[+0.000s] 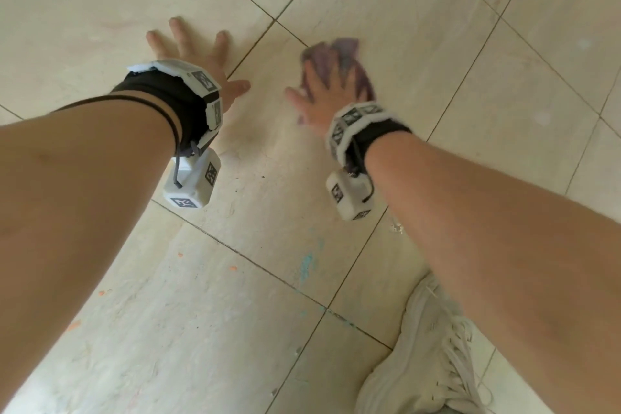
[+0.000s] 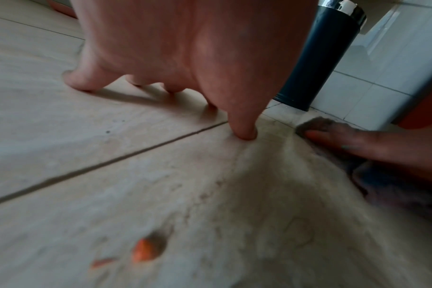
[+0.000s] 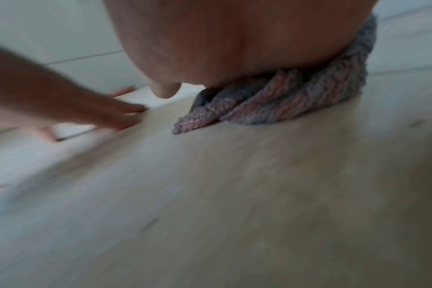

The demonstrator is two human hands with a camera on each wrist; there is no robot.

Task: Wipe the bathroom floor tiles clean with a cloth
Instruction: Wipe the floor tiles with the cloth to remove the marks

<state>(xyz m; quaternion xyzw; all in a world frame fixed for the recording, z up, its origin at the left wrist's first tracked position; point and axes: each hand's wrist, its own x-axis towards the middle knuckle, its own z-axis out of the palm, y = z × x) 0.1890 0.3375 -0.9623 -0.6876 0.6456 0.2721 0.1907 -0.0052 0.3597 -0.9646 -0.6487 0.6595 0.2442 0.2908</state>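
Observation:
A crumpled purple-grey cloth (image 1: 339, 67) lies on the beige floor tiles (image 1: 386, 3). My right hand (image 1: 322, 91) presses flat on it with fingers spread, blurred by motion. The right wrist view shows the cloth (image 3: 271, 103) bunched under the palm. To the left, my left hand (image 1: 198, 54) is planted flat on a tile with its fingers splayed, holding nothing. In the left wrist view its fingertips (image 2: 244, 134) touch the floor beside a grout line, and the cloth (image 2: 316, 124) lies off to the right.
Orange specks (image 1: 233, 268) and a teal smear (image 1: 305, 265) mark the nearer tiles. A pale sneaker (image 1: 433, 356) stands at the lower right. A dark cylindrical bin (image 2: 318, 58) stands by the white tiled wall (image 2: 382, 78) beyond the hands.

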